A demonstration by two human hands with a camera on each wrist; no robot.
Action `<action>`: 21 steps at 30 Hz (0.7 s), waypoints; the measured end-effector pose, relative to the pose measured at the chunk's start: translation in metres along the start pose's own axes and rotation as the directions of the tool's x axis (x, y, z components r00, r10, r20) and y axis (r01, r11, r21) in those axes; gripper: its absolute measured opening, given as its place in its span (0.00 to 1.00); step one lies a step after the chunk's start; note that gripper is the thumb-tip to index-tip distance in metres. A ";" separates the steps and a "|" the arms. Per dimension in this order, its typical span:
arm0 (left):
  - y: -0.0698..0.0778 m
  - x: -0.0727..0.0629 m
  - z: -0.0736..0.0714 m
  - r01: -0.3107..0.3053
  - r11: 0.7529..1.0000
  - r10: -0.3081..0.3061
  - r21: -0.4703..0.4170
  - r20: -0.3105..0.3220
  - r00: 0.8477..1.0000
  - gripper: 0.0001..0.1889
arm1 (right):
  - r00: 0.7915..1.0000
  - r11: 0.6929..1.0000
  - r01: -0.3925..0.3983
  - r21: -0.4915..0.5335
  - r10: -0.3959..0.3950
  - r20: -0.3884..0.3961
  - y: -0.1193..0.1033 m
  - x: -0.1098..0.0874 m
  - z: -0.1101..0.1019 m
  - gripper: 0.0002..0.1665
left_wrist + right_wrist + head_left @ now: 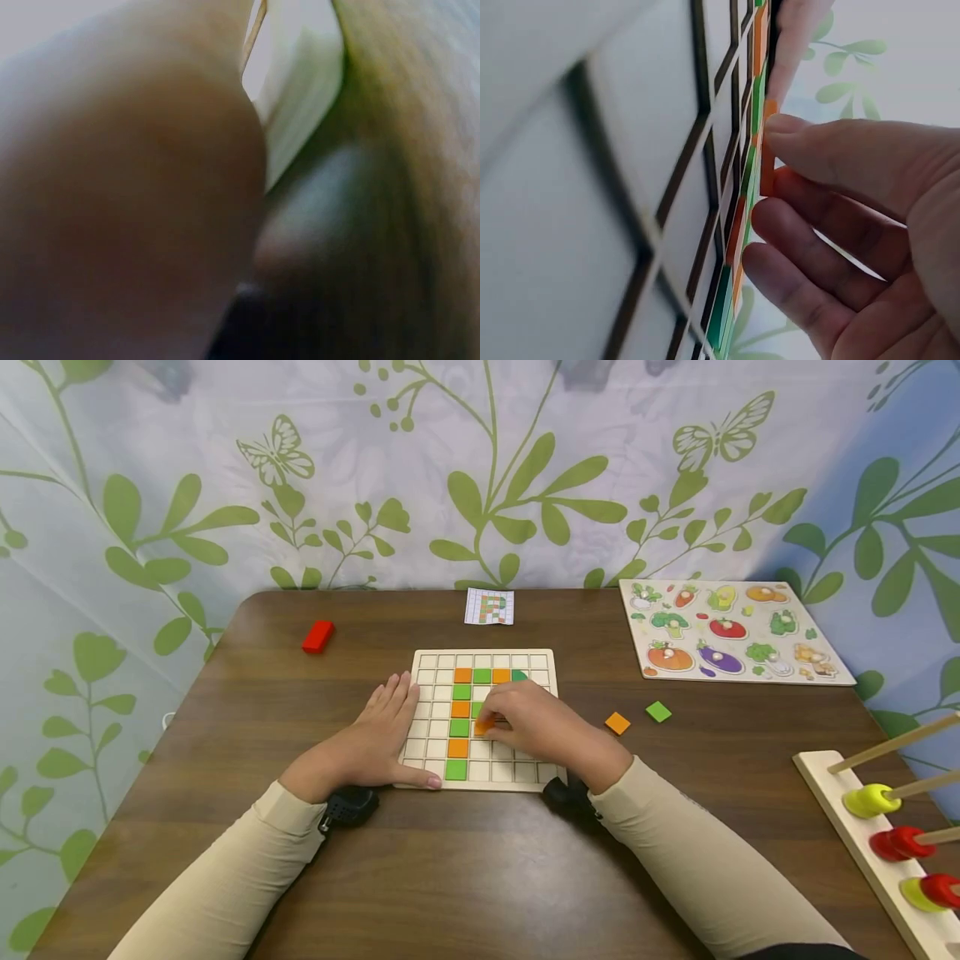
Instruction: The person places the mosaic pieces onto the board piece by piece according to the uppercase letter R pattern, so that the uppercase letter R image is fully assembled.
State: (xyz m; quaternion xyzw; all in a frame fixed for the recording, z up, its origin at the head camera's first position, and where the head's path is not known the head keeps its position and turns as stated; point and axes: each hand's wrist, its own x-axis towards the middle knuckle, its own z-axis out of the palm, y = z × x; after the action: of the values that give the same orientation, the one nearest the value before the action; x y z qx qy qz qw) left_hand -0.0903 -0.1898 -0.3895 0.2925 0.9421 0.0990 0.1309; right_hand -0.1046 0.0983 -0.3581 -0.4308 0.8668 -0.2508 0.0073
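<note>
A wooden grid board [437, 727] lies on the table with orange and green square tiles in some of its cells. My left hand [375, 735] rests along the board's left edge, fingers straight and thumb stretched over the near corner. My right hand [536, 722] pinches an orange tile [769, 150] between thumb and fingers, close over the cells right of the left tile column. A dark green piece [519, 676] in the top row is partly hidden behind that hand. In the left wrist view, blurred skin covers most of the picture.
A loose orange tile [617, 722] and a green tile [658, 712] lie right of the board. Behind it is a small printed pattern card [480, 608]. A red block [318, 637] lies at the left, a vegetable puzzle [675, 643] back right, a peg stacker [832, 793] front right.
</note>
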 end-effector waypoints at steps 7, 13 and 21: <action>0.000 0.001 0.001 0.006 1.000 -0.006 0.004 -0.003 1.000 0.78 | 1.000 0.999 -0.030 -0.018 0.030 0.007 -0.002 0.006 0.005 0.06; 0.001 0.000 0.000 0.003 1.000 -0.003 0.001 -0.007 1.000 0.78 | 0.998 0.998 -0.064 -0.025 0.064 0.002 -0.004 0.008 0.006 0.06; 0.001 0.000 0.000 0.003 1.000 -0.003 -0.005 -0.006 1.000 0.78 | 0.996 0.996 -0.085 0.004 0.085 -0.028 -0.005 0.009 0.008 0.05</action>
State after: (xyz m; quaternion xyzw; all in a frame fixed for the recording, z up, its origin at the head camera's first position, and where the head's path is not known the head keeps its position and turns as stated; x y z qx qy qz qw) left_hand -0.0903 -0.1890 -0.3897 0.2907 0.9426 0.1018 0.1290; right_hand -0.1044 0.0859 -0.3607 -0.3899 0.8840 -0.2578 0.0064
